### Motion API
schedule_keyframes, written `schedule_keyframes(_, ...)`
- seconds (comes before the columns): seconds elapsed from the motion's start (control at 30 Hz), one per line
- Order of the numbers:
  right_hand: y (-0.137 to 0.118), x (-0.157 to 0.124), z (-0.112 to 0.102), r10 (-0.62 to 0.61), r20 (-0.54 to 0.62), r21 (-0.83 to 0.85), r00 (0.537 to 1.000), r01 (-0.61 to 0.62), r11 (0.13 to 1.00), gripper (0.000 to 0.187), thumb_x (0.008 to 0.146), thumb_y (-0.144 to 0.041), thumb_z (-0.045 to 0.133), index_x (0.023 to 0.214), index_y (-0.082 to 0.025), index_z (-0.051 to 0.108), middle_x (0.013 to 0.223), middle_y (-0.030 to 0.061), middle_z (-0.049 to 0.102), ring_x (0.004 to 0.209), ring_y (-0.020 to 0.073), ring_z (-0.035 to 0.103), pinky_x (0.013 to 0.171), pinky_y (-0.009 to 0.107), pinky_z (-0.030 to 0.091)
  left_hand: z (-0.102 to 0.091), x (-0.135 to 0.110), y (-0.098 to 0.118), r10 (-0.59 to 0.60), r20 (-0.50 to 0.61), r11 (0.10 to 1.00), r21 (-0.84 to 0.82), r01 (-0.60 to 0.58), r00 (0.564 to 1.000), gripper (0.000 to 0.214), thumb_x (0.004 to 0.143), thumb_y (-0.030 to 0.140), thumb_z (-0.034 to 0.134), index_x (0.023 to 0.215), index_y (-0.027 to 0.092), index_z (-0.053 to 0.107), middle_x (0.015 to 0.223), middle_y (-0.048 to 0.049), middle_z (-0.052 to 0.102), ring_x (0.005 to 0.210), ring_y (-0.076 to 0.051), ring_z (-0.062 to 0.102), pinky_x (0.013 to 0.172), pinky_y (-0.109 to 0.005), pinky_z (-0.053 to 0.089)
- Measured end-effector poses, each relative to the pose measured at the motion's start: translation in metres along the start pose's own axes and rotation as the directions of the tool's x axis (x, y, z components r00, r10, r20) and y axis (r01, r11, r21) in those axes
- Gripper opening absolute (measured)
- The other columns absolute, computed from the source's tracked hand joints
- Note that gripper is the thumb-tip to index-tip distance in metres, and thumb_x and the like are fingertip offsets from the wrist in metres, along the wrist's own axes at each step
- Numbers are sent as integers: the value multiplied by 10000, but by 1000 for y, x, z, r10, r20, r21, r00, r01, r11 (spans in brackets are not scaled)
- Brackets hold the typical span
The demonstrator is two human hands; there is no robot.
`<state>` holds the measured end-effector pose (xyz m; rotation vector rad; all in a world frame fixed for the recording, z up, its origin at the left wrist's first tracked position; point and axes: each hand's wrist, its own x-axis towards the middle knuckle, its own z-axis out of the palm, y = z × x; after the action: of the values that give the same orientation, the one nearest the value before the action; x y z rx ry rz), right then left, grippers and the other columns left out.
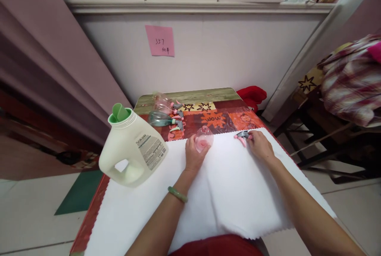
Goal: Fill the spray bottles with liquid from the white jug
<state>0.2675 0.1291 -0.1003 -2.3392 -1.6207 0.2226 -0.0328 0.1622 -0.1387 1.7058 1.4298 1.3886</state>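
Note:
My left hand (195, 152) is wrapped around a clear pink spray bottle body (205, 137), which stands without its spray head on the white cloth. Over to the right, my right hand (259, 145) grips a grey and pink trigger spray head (242, 135) by its collar end, low over the cloth. Left of my hands stands a large cream detergent jug (132, 145) with a green spout (119, 113) in its uncapped mouth. Beyond it lie several spray bottles on their sides, among them a green one (159, 118) and a pink one (162, 105), spray heads fitted.
The white cloth (244, 184) covers the near part of the table, over a patterned red cover (220, 120). A pink note (160, 41) is stuck to the wall behind. At right are a dark stool (324, 137) with plaid fabric (351, 81) and a red item (253, 95).

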Motion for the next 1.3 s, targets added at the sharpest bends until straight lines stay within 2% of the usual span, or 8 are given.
schedule_keyframes(0.2, -6, -14, -3, -11, -62, -64, 998, 7, 998, 413, 927, -337, 539, 1317, -202, 561, 1297, 140, 629, 1176, 303, 598, 916, 403, 447, 1, -2, -1, -18, 0, 1000, 13, 18, 1000, 703, 731, 451, 784, 1326, 201, 506, 1275, -162, 619, 1199, -323, 582, 1031, -511, 442)
schedule_keyframes(0.5, 2, -16, -2, 91, -86, 0, 992, -92, 996, 357, 937, -437, 519, 1234, -278, 637, 1142, 77, 705, 976, 257, 660, 719, 328, 425, -3, -4, 2, -3, 7, 1000, -21, 3, 1000, 647, 801, 477, 722, 1332, 191, 488, 1268, -162, 623, 1184, -303, 590, 1037, -495, 446)
schedule_keyframes(0.7, 5, -7, 6, -2, -273, 90, 962, 28, 996, 337, 960, -427, 518, 1217, -259, 658, 1105, 49, 730, 867, 208, 657, 652, 297, 407, -3, -6, -1, 17, -11, 1000, -21, -17, 1000, 690, 837, 465, 684, 1414, 201, 412, 1376, -185, 562, 1278, -313, 542, 1081, -512, 411)
schedule_keyframes(0.9, 8, -9, 18, -83, -255, 1, 963, 86, 996, 351, 958, -377, 524, 1261, -250, 644, 1098, 81, 725, 965, 257, 659, 721, 335, 474, -2, -7, -3, 28, -32, 1000, -5, -28, 999, 599, 820, 472, 692, 1310, 205, 474, 1239, -154, 603, 1169, -299, 578, 1042, -504, 435)
schedule_keyframes(0.97, 9, -13, 21, -110, -346, -26, 932, 108, 994, 446, 947, -358, 535, 1365, -207, 574, 1156, 126, 707, 1048, 297, 646, 833, 400, 504, -1, -7, -4, 27, -32, 1000, -3, -27, 999, 638, 797, 469, 712, 1323, 204, 466, 1260, -160, 595, 1182, -309, 568, 1047, -515, 427)
schedule_keyframes(1.07, 2, -21, 24, -170, -556, -15, 814, 195, 981, 541, 946, -336, 543, 1443, -133, 478, 1306, 196, 639, 1206, 341, 588, 1012, 506, 461, -1, -7, -4, 14, -36, 1000, -12, -15, 999, 840, 702, 474, 798, 1395, 201, 410, 1345, -185, 547, 1222, -335, 547, 1062, -537, 410)
schedule_keyframes(1.17, -20, -32, 24, -241, -652, 62, 719, 367, 928, 550, 954, -350, 558, 1454, -149, 452, 1370, 190, 604, 1262, 331, 563, 1061, 515, 452, -2, -7, -3, 1, -41, 999, -36, -2, 999, 1018, 613, 473, 865, 1451, 203, 354, 1373, -193, 512, 1250, -355, 531, 1074, -551, 396)
schedule_keyframes(1.3, -70, -46, 31, -351, -548, 304, 759, 572, 762, 578, 937, -350, 590, 1474, -226, 418, 1364, 138, 610, 1244, 285, 585, 1064, 484, 488, -5, -6, 3, 0, -23, 995, -103, -2, 1000, 1010, 653, 502, 844, 1474, 212, 332, 1376, -184, 514, 1282, -338, 518, 1090, -529, 388)
